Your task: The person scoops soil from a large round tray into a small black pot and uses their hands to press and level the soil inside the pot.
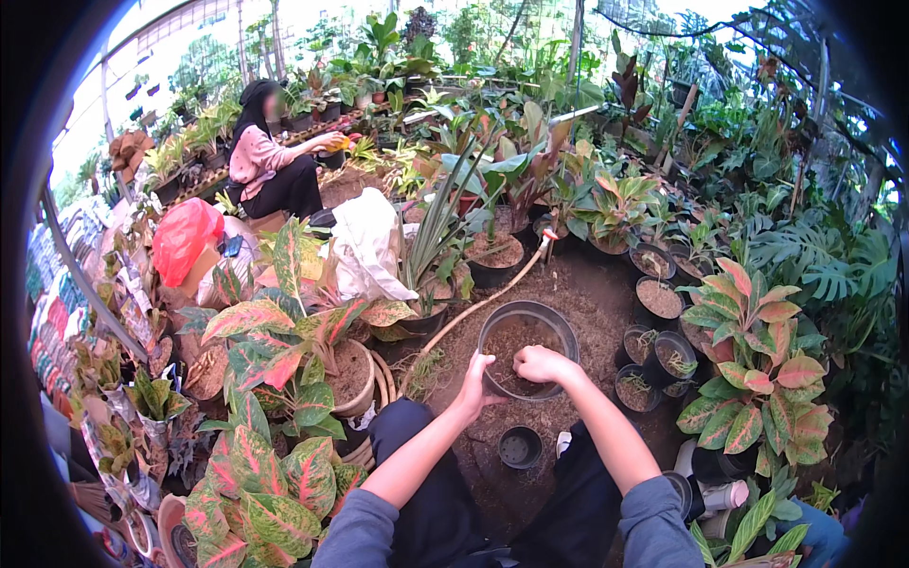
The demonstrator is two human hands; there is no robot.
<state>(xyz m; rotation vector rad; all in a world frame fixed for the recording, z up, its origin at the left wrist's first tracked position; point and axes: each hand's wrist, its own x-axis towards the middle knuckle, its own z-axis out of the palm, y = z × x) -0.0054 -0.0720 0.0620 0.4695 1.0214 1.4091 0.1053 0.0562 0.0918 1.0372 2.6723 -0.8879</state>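
Note:
A large black plastic plant pot (572, 339) stands on the soil before me, with dark potting soil (515, 337) inside. My left hand (474, 387) holds the pot's left rim, thumb on top and fingers against the outer wall. Inside the pot, my right hand (545, 365) is closed at the soil's surface; whether it grips some soil is hidden. Below the large pot, between my legs, sits a small empty black pot (520, 447).
Potted aglaonemas (284, 397) crowd the left, and another (763, 362) stands at right. Small black pots (669, 358) cluster right of the large pot. A hose (490, 302) curves along the ground. Farther off at upper left, a person (266, 156) sits beside plants. A white sack (366, 245) lies nearer.

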